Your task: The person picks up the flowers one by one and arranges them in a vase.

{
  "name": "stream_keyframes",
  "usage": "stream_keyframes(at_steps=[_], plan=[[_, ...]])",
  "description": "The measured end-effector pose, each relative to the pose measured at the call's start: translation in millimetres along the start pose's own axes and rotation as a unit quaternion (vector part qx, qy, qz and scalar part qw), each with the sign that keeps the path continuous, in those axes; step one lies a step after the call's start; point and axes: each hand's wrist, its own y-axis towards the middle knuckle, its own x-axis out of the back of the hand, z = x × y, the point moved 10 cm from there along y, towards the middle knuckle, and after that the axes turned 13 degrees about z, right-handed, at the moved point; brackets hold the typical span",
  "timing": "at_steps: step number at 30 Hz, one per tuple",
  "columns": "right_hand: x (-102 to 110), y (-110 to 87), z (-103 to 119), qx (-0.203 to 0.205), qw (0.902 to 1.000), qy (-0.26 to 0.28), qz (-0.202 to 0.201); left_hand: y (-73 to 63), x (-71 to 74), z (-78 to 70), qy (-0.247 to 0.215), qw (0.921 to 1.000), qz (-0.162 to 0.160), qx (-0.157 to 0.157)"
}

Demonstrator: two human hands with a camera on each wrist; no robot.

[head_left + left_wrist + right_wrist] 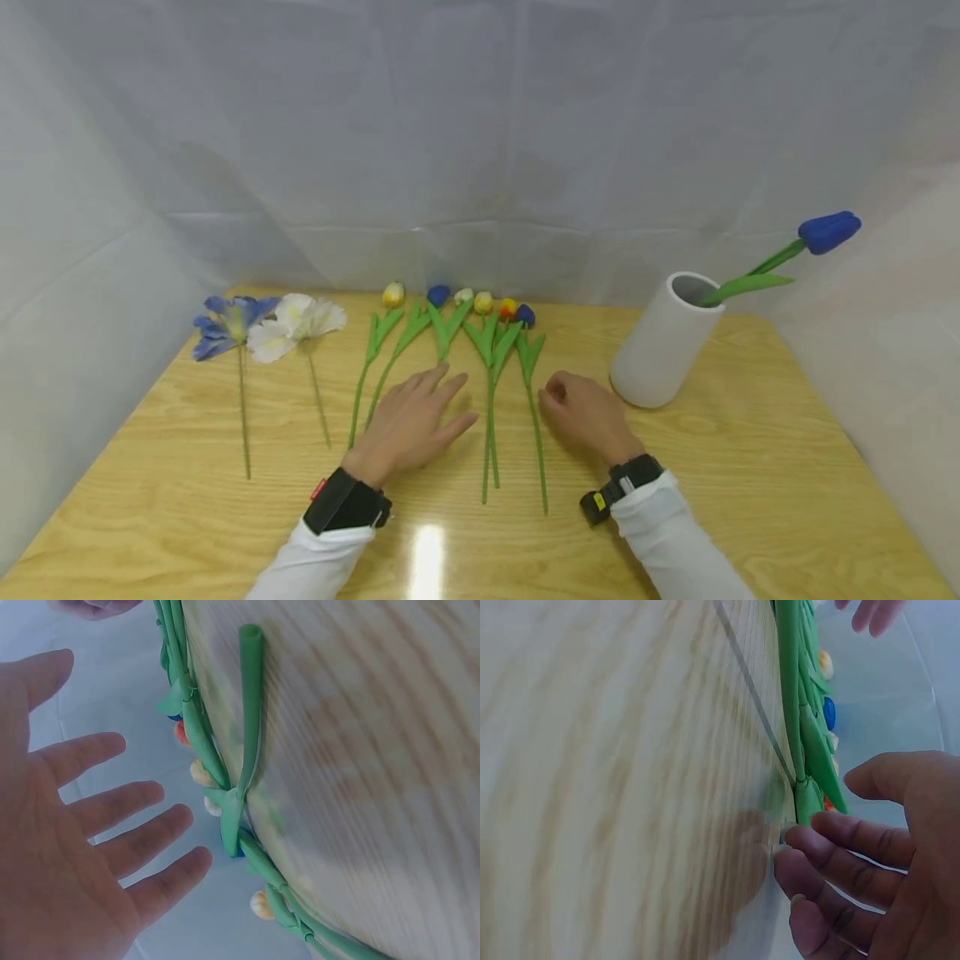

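My left hand (408,423) hovers over the stems of the artificial tulips, its fingers spread and holding nothing. Below it, a white tulip (463,296) is partly hidden, its green stem (251,697) showing in the left wrist view. My right hand (587,414) is beside the stem of the rightmost blue tulip (526,316). Its fingers (847,859) are loosely bent, with a gap between thumb and fingertips and nothing in it. Left of that stem lie a red-orange tulip (507,309) and a yellow tulip (483,302), their stems close together.
A white vase (660,350) stands at the right, with one blue tulip (828,232) leaning out of it. Farther left lie a purple-blue flower (232,323) and a white flower (296,327). Another yellow tulip (393,294) and blue tulip (438,295) lie near the table's back edge.
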Motion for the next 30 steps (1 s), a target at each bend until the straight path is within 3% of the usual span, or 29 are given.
stream_keyframes(at_steps=[9,16,24,30], plan=[[-7,9.7,3,-0.022,0.9993,0.025,0.018,3.7,0.1,-1.3,0.008,0.9999,-0.009,-0.002],[-12,17.6,8,-0.033,0.9988,0.029,0.022,3.7,-3.3,-0.2,0.007,0.9999,0.004,0.007],[-13,25.0,7,-0.079,0.9958,0.032,0.034,1.3,-0.9,-2.7,0.004,1.0000,-0.002,0.005],[-13,25.8,9,-0.078,0.9958,0.030,0.037,-1.3,-1.1,-4.6,-0.002,1.0000,-0.002,0.006]])
